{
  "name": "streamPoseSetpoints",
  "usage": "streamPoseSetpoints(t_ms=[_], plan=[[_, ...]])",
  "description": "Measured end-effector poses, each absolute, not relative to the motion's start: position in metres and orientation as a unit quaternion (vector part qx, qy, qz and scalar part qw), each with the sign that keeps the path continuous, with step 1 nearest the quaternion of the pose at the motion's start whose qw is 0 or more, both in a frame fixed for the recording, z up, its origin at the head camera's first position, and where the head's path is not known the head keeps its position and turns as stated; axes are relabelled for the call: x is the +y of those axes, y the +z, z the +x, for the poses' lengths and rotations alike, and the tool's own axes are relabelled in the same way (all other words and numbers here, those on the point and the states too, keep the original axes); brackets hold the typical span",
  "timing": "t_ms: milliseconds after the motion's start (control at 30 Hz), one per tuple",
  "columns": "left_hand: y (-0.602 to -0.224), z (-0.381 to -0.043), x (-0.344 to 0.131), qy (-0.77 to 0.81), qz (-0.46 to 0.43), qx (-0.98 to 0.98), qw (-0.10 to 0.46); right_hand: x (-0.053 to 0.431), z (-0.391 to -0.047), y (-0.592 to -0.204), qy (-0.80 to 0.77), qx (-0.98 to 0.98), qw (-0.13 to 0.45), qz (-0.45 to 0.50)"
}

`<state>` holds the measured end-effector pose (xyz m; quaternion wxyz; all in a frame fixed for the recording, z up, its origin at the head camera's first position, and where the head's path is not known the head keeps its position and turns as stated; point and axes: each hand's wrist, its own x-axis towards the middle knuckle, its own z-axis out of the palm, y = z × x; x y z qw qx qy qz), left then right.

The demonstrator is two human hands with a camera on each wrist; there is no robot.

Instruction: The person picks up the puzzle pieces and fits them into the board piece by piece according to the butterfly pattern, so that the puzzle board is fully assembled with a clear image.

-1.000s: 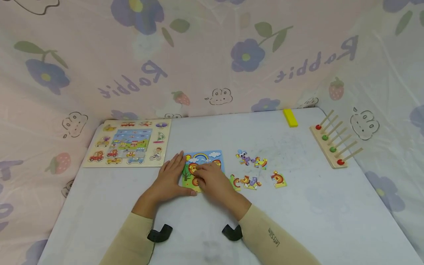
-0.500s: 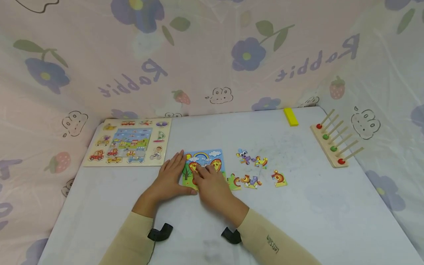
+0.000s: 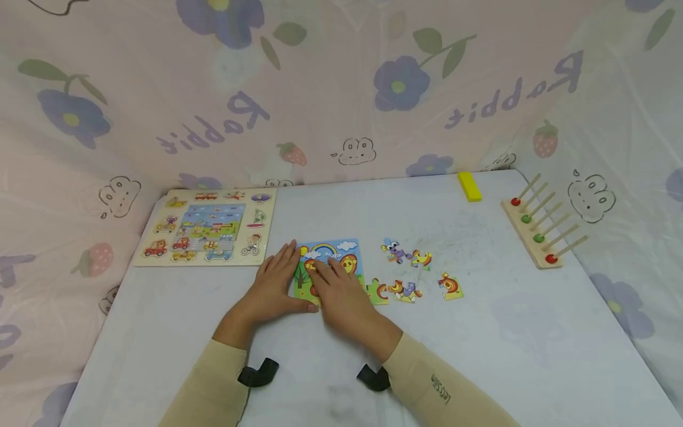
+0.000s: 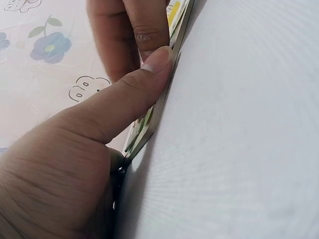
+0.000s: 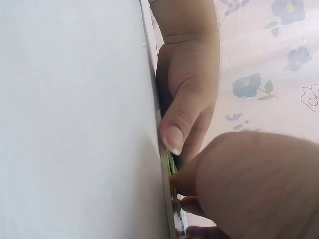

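Observation:
A small jigsaw puzzle board [image 3: 348, 245] with a rainbow and a yellow-orange butterfly lies flat on the white table. My left hand [image 3: 270, 289] rests along its left side, fingers straight and thumb at the front edge. In the left wrist view the left thumb [image 4: 132, 97] touches the board's edge [image 4: 160, 102]. My right hand [image 3: 344, 299] lies over the lower part of the board, fingertips pressing on the picture and hiding part of it. To its right are loose puzzle pieces: a green one [image 3: 377, 292], a purple-and-orange one [image 3: 407, 291] and an orange swirl one [image 3: 450, 286].
Behind these lie a purple animal piece [image 3: 393, 251] and a yellow piece [image 3: 421, 259]. A larger vehicle puzzle board [image 3: 269, 231] is at back left. At the back right stand a yellow block [image 3: 469, 187] and a wooden peg rack [image 3: 530, 236] with red and green beads.
My right hand has gone from bent fingers close together on the board to flatter fingers pressing there, uncovering more of the butterfly. The left hand stays in place.

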<state>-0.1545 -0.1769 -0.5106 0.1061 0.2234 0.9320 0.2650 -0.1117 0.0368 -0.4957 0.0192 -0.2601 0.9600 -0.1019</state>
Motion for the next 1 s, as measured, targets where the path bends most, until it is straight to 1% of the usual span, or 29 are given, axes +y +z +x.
streamPoseSetpoints(t_ms=[67,200,1000], plan=[[-0.5106,-0.1546,-0.1768,0.265,0.223,0.932,0.106,0.0373,-0.1113,-0.4949,-0.097,0.961,0.033,-0.257],[-0.5096,-0.1541,-0.1768,0.267,0.224,0.932,0.104,0.0368,-0.1098,-0.4935,-0.095,0.962,0.041,-0.253],[-0.5087,-0.1549,-0.177,0.267,0.222,0.931,0.109,0.0371,-0.1103,-0.4945,-0.105,0.961,0.026,-0.255]])
